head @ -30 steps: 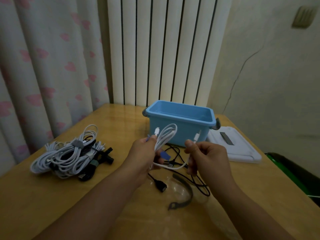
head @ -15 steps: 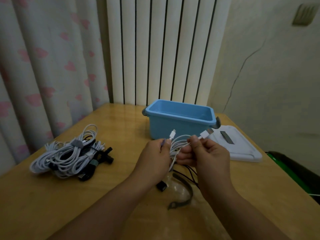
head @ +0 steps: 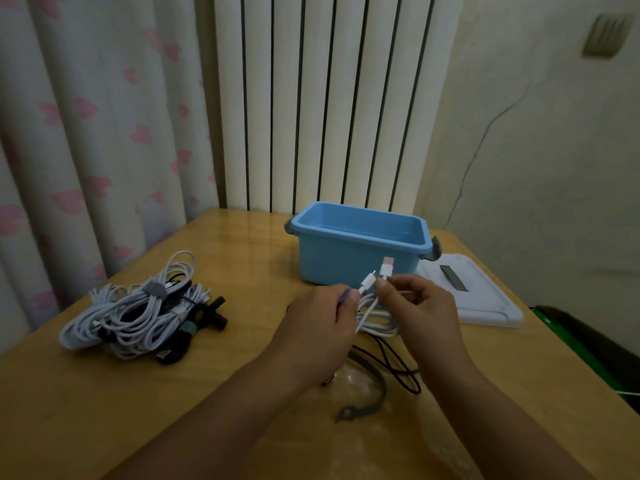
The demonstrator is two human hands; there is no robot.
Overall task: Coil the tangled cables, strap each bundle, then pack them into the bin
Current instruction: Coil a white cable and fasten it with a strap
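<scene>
Cable coil (head: pixel 375 318) between both hands (head: pixel 372 311)

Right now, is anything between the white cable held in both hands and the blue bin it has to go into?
Nothing visible. The white cable is held by the left hand and right hand just in front of the blue bin, whose top is open and looks empty; its lid lies beside it.

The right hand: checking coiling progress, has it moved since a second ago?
Yes. The right hand shifted left to meet the left hand before the blue plastic bin.
</scene>
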